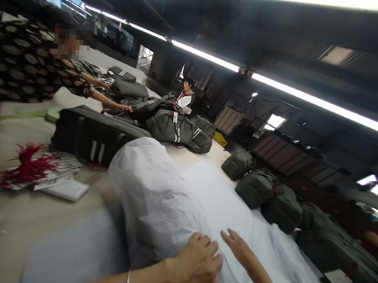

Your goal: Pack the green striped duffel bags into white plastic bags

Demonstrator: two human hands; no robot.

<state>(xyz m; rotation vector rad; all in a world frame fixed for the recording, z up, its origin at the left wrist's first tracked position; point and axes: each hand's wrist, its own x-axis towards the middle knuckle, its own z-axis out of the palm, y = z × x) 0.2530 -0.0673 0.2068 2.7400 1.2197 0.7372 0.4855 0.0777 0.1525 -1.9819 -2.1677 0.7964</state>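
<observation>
A bulky white bag (160,195), stuffed round with something its thin cloth-like cover hides, lies on the table in front of me. My left hand (199,259), with a bracelet at the wrist, has its fingers curled down on the near end of this bag and seems to grip its cover. Just to the right, my right hand (238,247) is open, fingers apart, above a flat white sheet (202,176). Whether the right hand touches the sheet or the bag's edge, I cannot tell.
Dark duffel bags with white stripes, one close by (102,136), sit beyond the white bag. Red-stringed tags (36,166) lie at left. A row of dark bags (256,188) runs along the right. A co-worker (30,59) reaches across from the left; another person (187,96) is farther back.
</observation>
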